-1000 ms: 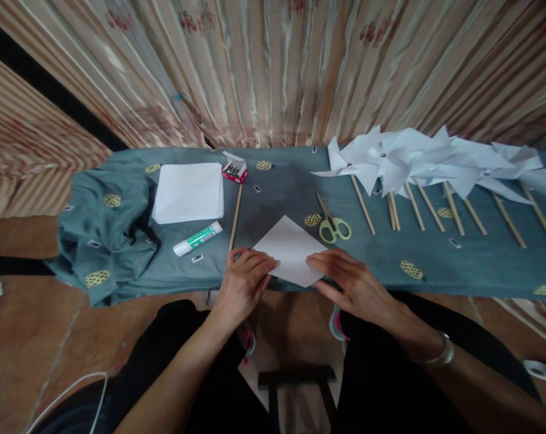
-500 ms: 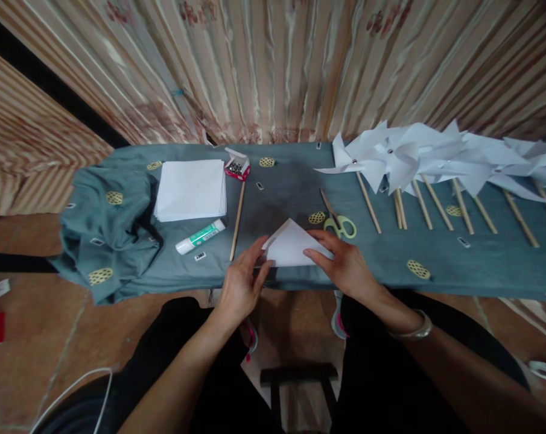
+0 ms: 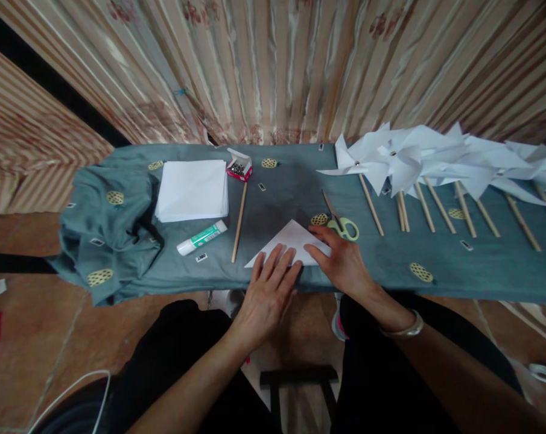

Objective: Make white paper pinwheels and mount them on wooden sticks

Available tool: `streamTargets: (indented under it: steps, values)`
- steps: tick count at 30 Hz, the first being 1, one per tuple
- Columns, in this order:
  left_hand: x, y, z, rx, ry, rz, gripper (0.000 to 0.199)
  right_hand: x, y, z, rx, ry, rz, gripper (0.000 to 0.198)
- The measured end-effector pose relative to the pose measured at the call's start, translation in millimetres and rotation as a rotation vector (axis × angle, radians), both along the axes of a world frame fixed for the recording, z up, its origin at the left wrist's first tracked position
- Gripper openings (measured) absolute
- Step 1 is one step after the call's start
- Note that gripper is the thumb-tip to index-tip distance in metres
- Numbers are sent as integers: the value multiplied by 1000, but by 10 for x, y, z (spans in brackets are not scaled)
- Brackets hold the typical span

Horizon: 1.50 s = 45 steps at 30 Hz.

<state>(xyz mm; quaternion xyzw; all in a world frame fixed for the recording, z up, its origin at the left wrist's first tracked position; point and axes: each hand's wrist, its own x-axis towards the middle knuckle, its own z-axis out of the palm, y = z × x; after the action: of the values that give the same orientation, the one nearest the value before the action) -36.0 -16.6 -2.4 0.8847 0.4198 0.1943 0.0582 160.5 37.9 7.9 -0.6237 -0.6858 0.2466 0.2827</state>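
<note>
A white sheet of paper, folded into a triangle, lies at the near edge of the cloth-covered table with its point facing away from me. Flat on its lower left part rests my left hand, fingers stretched out. My right hand has the right corner between thumb and fingers. Just beyond that hand are scissors with pale green handles, blades partly apart. A wooden stick lies to the left of the paper, and a glue stick further left.
A stack of white paper sits at the back left, beside an open red box of metal pins. Several white paper pinwheels on wooden sticks lie along the right. Bunched tablecloth covers the left end. A pleated curtain hangs behind.
My left hand has let go of the paper's left side and moved right, now lying flat on the folded triangle. The right hand stays at the right corner.
</note>
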Motion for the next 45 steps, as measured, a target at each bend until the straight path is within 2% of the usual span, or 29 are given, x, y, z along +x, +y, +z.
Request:
streamTargets:
  steps: [4,12,30,40,45]
  values:
    - [10,-9,-15,-28,70,58,46,-15,17,-7,12,-13,-4,37]
    - [54,-44,-18,-87,118,21,55,-45,37,-53,47,-9,-8,36]
    - [69,-66,-39,-101,139,22,57,-83,44,-81,71,-42,-52,34]
    - [71,-58,-52,-83,148,27,59,-75,53,-98,115,-109,0,35]
    - [75,-51,-32,-90,181,25,59,-7,3,-36,229,-232,93,38]
